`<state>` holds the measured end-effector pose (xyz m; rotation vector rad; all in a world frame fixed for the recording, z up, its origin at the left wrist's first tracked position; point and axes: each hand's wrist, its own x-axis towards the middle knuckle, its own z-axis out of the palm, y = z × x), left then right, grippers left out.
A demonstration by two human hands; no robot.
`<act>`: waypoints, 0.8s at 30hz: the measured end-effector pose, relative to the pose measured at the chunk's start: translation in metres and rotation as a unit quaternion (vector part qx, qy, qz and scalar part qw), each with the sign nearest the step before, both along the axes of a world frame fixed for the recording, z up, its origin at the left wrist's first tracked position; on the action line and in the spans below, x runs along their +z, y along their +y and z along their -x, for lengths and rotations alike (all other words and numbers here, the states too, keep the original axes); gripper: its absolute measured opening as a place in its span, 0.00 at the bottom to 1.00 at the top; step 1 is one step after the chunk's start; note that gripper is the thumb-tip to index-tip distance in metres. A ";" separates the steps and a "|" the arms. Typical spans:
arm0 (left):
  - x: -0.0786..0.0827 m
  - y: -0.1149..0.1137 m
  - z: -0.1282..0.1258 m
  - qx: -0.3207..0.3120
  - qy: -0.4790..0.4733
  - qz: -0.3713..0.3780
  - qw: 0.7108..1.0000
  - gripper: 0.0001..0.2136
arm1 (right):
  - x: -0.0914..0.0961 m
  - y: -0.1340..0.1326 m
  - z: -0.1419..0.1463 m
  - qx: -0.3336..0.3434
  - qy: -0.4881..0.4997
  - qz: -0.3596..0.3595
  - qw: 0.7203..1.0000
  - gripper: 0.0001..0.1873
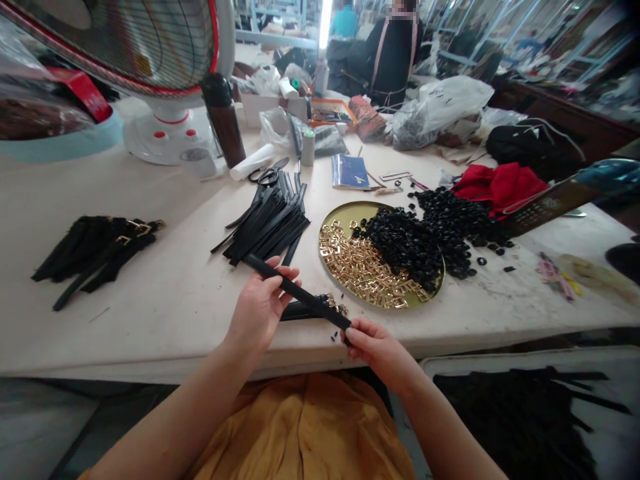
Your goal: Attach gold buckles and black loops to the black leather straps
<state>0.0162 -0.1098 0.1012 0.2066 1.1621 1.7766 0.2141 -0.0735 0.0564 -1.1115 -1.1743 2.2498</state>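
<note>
A flat black strap [310, 298] runs slantwise between my hands over the front of the table. My left hand [263, 297] pinches it near its far end, thumb on top. At the near end, my right hand [373, 347] grips the tip between thumb and fingers, which partly hide it. Behind my left hand lies a heap of black straps [273, 223]. Beneath the held strap rest a few straps with gold buckles [340, 305]. To the right, a round gold tray [327, 207] carries gold square buckles [360, 270] and small black pieces [405, 243].
Finished-looking buckled straps [100, 257] lie at the left. A fan [160, 137], dark bottle [223, 120], scissors [267, 175] and blue booklet [350, 171] stand or lie farther back. Red cloth [500, 187] is at the right. A bin of black strips [520, 420] sits below. A person [395, 57] is beyond.
</note>
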 end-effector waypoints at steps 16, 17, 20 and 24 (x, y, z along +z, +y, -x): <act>0.002 -0.021 -0.021 -0.510 0.155 0.128 0.836 0.10 | 0.003 0.017 -0.004 -0.057 0.038 0.016 0.997 0.11; 0.001 -0.018 -0.023 -0.500 0.175 0.126 0.839 0.10 | 0.004 0.017 -0.002 -0.089 0.052 0.034 0.994 0.11; -0.001 -0.016 -0.024 -0.485 0.221 0.117 0.838 0.11 | 0.006 0.018 0.002 -0.162 0.093 0.093 0.978 0.15; -0.005 -0.015 -0.027 -0.477 0.259 0.125 0.831 0.10 | 0.005 0.017 0.008 -0.205 0.129 0.151 0.958 0.13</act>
